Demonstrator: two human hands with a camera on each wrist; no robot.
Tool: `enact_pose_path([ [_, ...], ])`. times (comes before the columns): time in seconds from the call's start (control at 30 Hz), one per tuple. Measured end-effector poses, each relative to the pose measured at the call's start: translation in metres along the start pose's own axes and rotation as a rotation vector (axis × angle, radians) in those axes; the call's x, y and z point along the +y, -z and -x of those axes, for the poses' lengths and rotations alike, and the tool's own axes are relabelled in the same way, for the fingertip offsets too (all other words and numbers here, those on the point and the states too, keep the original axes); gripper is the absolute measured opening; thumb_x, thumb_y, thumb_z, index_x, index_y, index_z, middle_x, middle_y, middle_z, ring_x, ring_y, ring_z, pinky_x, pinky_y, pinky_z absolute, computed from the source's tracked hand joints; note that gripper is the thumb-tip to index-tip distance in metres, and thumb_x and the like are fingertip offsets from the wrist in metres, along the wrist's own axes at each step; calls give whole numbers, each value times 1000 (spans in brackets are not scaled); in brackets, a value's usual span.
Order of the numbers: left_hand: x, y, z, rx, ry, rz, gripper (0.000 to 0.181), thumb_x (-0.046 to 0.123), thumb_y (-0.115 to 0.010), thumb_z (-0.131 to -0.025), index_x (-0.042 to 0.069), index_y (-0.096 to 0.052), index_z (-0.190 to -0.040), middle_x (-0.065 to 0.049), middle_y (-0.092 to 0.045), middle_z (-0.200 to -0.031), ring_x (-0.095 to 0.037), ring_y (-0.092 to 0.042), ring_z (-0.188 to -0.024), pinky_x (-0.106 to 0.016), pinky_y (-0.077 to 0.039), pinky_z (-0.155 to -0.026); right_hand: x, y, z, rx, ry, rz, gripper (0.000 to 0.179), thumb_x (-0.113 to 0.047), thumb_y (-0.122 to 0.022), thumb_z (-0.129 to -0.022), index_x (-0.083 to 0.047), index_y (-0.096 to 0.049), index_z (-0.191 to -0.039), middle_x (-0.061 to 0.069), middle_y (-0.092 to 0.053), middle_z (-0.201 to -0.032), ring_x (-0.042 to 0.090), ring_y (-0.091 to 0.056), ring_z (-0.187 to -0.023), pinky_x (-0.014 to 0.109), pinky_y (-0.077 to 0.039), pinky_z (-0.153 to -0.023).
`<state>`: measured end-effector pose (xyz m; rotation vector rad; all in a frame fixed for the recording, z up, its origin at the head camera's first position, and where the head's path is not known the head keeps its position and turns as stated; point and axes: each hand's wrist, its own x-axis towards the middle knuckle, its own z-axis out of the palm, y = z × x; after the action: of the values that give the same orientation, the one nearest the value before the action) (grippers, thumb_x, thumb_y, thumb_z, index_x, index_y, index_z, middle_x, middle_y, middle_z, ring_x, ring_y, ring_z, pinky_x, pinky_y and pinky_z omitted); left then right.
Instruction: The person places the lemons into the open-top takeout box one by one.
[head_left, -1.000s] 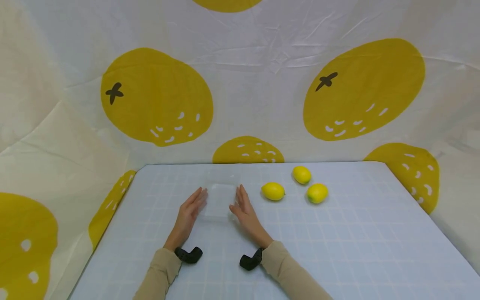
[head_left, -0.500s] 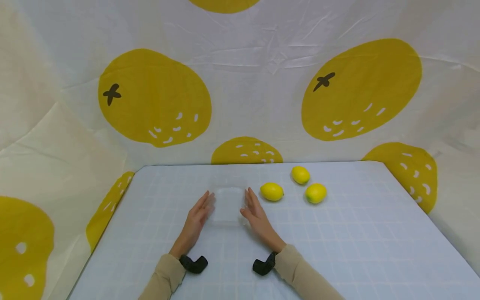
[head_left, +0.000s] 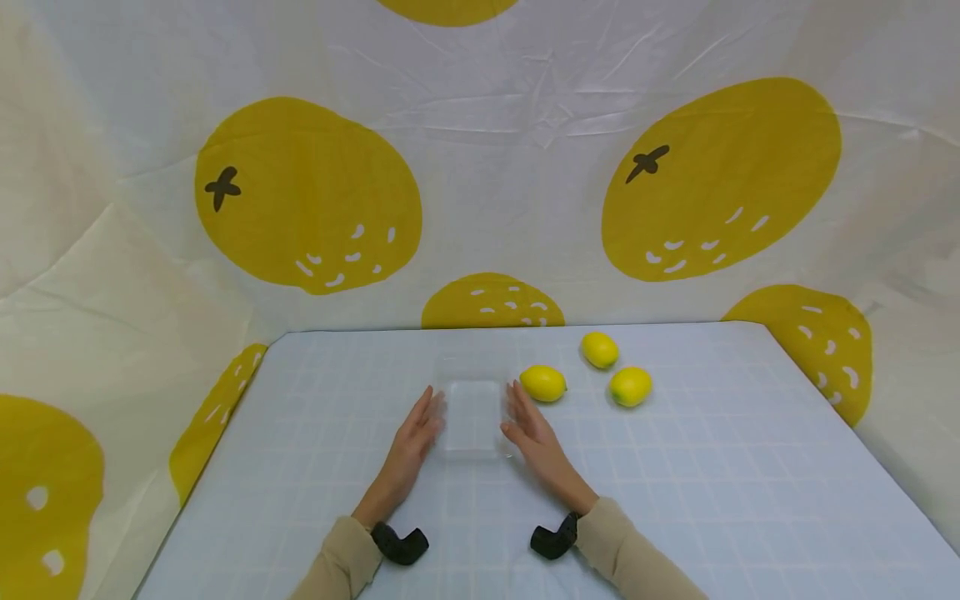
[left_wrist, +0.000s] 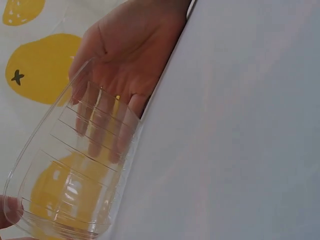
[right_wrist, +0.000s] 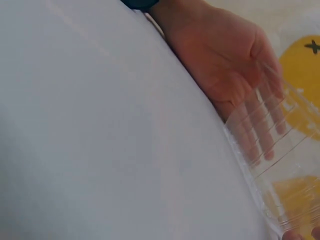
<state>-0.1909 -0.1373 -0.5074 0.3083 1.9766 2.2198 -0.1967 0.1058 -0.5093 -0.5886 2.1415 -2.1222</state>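
A clear ribbed plastic container [head_left: 474, 417] stands on the table between my two hands. My left hand [head_left: 413, 435] lies along its left side with fairly straight fingers. Against the right side rests my right hand [head_left: 541, 444], fingers extended and thumb near the front. Through the container wall [left_wrist: 82, 160] in the left wrist view, the left fingers show flat along the outside. Likewise, the right wrist view shows the right fingers behind the clear plastic side [right_wrist: 280, 150]. The nearest lemon [head_left: 543, 383] lies just beyond the right fingertips.
Two more lemons sit farther right, one at the back [head_left: 600, 350] and one nearer [head_left: 631, 387]. A pale checked cloth [head_left: 712, 467] covers the table. Behind it hangs a white curtain [head_left: 510, 192] printed with big yellow fruit.
Both hands and the container between them have slid to the right and a little toward me, closer to the nearest lemon. The lemons stay in place.
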Motion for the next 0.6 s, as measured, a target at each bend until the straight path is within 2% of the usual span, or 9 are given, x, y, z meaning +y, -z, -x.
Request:
enact_pose_path([
  [0.17,0,-4,0,10,-1,-23,64,15,-42,-106,11,-9,-160,-8,-19,-164,-25,-15,-151,-47,-13,-120,2,5,4,49,29,88,65,-15,-57,-101,-7,-24,-157,15,-35,-157,34,-39,-141,38,-40,-110],
  [0.33,2,-6,1,12,13,-50,65,18,-44,-106,14,-9,-161,-6,-19,-164,-23,-15,-151,-47,-12,-120,0,7,4,91,9,112,61,-14,-58,-101,-7,-32,-155,14,-43,-152,33,-45,-136,42,-43,-107],
  [0.6,1,-8,-2,-16,33,-90,65,19,-43,-107,15,-7,-161,-6,-18,-164,-24,-13,-151,-51,-10,-121,-31,5,10,118,-10,111,58,-10,-58,-100,3,-34,-152,22,-44,-149,38,-45,-135,42,-45,-105],
])
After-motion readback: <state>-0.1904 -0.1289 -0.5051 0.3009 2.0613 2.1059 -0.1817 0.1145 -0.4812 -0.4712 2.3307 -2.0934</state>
